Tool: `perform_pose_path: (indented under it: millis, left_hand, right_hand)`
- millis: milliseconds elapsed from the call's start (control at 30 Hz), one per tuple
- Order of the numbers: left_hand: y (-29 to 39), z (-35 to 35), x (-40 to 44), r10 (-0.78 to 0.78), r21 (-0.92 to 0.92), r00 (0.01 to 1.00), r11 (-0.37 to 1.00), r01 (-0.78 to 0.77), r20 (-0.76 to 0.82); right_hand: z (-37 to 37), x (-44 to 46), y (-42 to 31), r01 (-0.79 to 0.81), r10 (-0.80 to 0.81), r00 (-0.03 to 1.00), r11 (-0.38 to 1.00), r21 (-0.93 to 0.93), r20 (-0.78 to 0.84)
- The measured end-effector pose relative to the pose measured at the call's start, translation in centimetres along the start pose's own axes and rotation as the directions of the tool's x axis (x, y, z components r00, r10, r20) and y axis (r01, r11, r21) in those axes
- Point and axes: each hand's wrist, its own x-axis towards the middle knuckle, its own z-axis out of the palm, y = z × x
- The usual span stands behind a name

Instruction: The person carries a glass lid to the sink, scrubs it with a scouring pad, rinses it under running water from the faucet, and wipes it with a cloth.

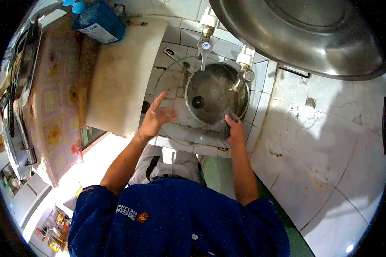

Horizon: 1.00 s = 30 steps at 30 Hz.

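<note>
A round dark metal pan (pixel 216 92) with a pale rim lies in the tiled sink (pixel 258 103), under the taps. A black round spot shows on its left part. My right hand (pixel 235 129) is at the pan's lower right edge, thumb over the rim and the other fingers mostly hidden. To the left of the pan, my left hand (pixel 158 118) is raised with fingers spread and nothing in it. A faint, clear curved outline runs around the pan and near my left hand; whether it is glass or water, I cannot tell.
Two metal taps (pixel 205 45) (pixel 244 78) reach over the sink. A large metal basin (pixel 330 60) hangs at the upper right. On the left are a pale board (pixel 120 81), a blue bottle (pixel 99 21) and a patterned cloth (pixel 53 103). White tiles (pixel 313 171) cover the right side.
</note>
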Motion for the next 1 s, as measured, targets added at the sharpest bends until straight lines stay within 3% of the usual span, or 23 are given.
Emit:
perform_pose_path:
  millis: [33,67,167,233,267,333,400,500,533,567,600,633,700,767,800,867,900,967,1000]
  left_hand:
    - [-0.3,-2.3,1.2,0.001,-0.002,1.000,1.000,-0.001,-0.004]
    - [-0.5,-4.6,2.9,0.155,0.070,0.954,0.982,-0.178,0.255]
    - [1.8,-4.9,5.2,0.036,-0.020,0.936,0.999,-0.031,0.350]
    - [4.9,-3.3,5.5,-0.048,0.070,0.949,0.997,0.028,0.311]
    - [6.0,-1.2,3.7,-0.063,-0.083,0.986,0.994,0.076,0.158]
    - [2.8,-0.1,1.7,0.008,-0.099,0.997,0.995,-0.001,0.077]
    - [1.1,1.8,0.1,0.045,-0.111,0.997,0.992,-0.052,-0.062]
    - [1.3,0.2,1.0,0.024,-0.009,1.000,1.000,-0.024,0.006]
    - [2.3,-0.8,2.1,-0.047,0.082,0.998,0.996,0.043,0.042]
    - [3.1,-1.7,2.9,-0.053,0.078,0.998,0.996,0.049,0.041]
    - [4.3,-2.3,3.6,-0.096,0.084,0.985,0.993,0.085,0.144]
    - [5.0,-2.6,4.1,-0.138,0.094,0.959,0.989,0.118,0.248]
    - [4.7,-2.7,4.4,-0.149,0.159,0.957,0.981,0.111,0.251]
    - [3.3,-1.8,2.8,-0.003,-0.079,0.995,0.997,0.011,0.100]
    - [2.3,-0.5,1.5,0.000,-0.076,0.995,0.997,0.007,0.100]
    - [0.0,2.0,-0.7,0.039,-0.101,0.988,0.993,-0.054,-0.147]
    - [-0.4,1.6,-0.7,0.032,-0.105,0.989,0.993,-0.048,-0.148]
    - [-0.7,-0.6,-0.1,-0.014,-0.099,0.997,0.995,0.021,0.080]
    - [-0.7,-2.1,1.3,0.030,-0.017,0.990,0.999,-0.028,0.136]
  right_hand:
    - [-0.1,0.3,-0.9,-0.038,0.040,0.999,0.998,-0.057,0.031]
    - [0.0,0.4,-1.6,-0.079,0.087,0.995,0.990,-0.117,0.058]
    - [1.0,0.8,-3.6,-0.131,0.136,0.990,0.985,-0.110,0.041]
    - [1.0,0.2,-2.7,-0.124,0.128,0.991,0.989,-0.081,0.039]
    - [0.7,0.3,-1.7,-0.110,0.110,0.993,0.994,0.013,0.049]
    - [1.6,-0.6,-0.6,-0.094,0.087,0.994,0.989,0.114,0.064]
    - [3.6,-2.6,-0.3,0.002,0.002,0.994,0.999,0.036,-0.111]
    - [3.3,-2.0,0.3,-0.054,0.050,0.990,0.998,-0.031,-0.129]
    - [2.9,-1.4,-0.5,-0.058,0.053,0.990,0.998,-0.036,-0.132]
    - [2.0,-0.4,-2.1,-0.053,0.053,0.999,0.999,-0.007,-0.001]
    - [1.6,0.1,-3.0,-0.048,0.044,0.991,0.999,0.024,0.129]
    - [1.5,0.0,-3.3,-0.049,0.045,0.991,0.999,0.024,0.125]
    - [1.8,0.1,-4.0,-0.081,0.086,0.995,0.993,-0.089,0.055]
    - [1.7,-0.7,-2.4,-0.048,0.050,0.998,0.998,-0.051,0.032]
    - [1.8,-1.2,-1.5,-0.018,0.018,1.000,1.000,-0.010,0.005]
    - [2.9,-2.3,0.2,0.007,-0.005,0.999,0.999,0.052,-0.037]
    - [3.0,-2.6,0.8,0.029,-0.021,0.996,0.994,0.107,-0.082]
    - [1.9,-1.4,1.1,0.041,-0.033,0.997,0.993,0.111,-0.077]
    - [1.0,-0.4,0.4,-0.032,0.037,0.995,0.998,0.054,-0.092]
